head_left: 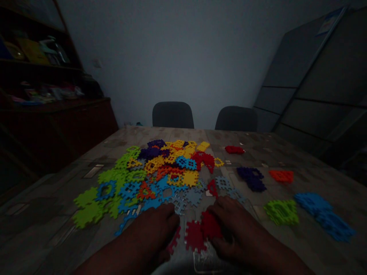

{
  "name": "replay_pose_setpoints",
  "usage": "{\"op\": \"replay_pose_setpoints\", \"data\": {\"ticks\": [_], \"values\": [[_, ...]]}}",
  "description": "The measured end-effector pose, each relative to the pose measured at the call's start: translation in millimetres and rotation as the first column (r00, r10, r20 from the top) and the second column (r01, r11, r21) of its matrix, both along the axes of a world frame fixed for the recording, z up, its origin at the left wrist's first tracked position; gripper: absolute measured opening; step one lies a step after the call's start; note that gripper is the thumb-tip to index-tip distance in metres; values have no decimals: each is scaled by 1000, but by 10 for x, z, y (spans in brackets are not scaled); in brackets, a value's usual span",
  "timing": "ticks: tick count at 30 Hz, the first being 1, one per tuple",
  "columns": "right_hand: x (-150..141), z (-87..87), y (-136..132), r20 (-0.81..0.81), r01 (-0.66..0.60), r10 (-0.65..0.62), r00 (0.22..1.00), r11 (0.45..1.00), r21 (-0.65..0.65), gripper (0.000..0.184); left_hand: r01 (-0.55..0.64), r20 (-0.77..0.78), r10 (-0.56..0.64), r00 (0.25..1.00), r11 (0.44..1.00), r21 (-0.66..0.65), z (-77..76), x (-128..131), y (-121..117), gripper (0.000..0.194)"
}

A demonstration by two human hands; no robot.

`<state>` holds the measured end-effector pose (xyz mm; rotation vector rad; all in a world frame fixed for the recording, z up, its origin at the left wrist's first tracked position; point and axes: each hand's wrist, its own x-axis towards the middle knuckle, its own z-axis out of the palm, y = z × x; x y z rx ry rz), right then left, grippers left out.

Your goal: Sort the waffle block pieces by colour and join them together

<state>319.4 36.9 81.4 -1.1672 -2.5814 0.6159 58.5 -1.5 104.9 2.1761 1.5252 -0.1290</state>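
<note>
Near the table's front edge, my left hand (163, 229) is closed round a pinkish-red toothed piece (174, 241), mostly hidden by the fingers. My right hand (228, 219) grips a red toothed building piece (210, 226) by its right side. Between the hands lies a flat red square piece (195, 235) with toothed edges. The right-hand piece overlaps or touches its right edge; I cannot tell if they are joined. Just beyond the hands spreads a heap of interlocking plastic pieces, with grey pieces (192, 195) and a small red triangle (212, 188) closest.
Green (90, 208), blue (129, 189), yellow (190, 178) and purple pieces (151, 152) fill the heap. To the right stand separate groups: purple (250, 177), orange (281, 176), green (281, 212), blue (323, 215) and red (234, 149). Two chairs (172, 114) stand behind the table.
</note>
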Motion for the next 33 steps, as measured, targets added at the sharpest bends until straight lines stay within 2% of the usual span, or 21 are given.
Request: {"op": "replay_pose_setpoints", "data": {"ticks": [6,11,15,18,20,25,33], "values": [[-45,-14,12,14,2,-2,1000,1000,-5,37,-13,-113,11,994,1000,-20,-23,-14,60,44],[-186,-121,-6,69,-52,54,996,998,-27,45,-32,-141,30,990,999,-11,11,-5,69,45],[-243,-204,-22,80,-83,85,993,996,-24,60,-22,-148,21,989,1000,-3,2,-17,64,44],[-249,-258,-28,88,-88,90,992,996,-29,78,-11,-155,10,988,1000,-11,-21,-48,69,58],[-256,-290,-32,97,-109,112,989,993,-35,83,-10,-141,9,990,1000,-6,-27,-60,73,59],[-226,-296,-38,85,-110,112,990,993,-33,57,-30,-119,30,992,1000,8,-37,-14,75,42],[-50,-118,23,131,-50,61,990,995,-89,56,-42,-39,43,998,999,24,-93,58,71,40]]}}
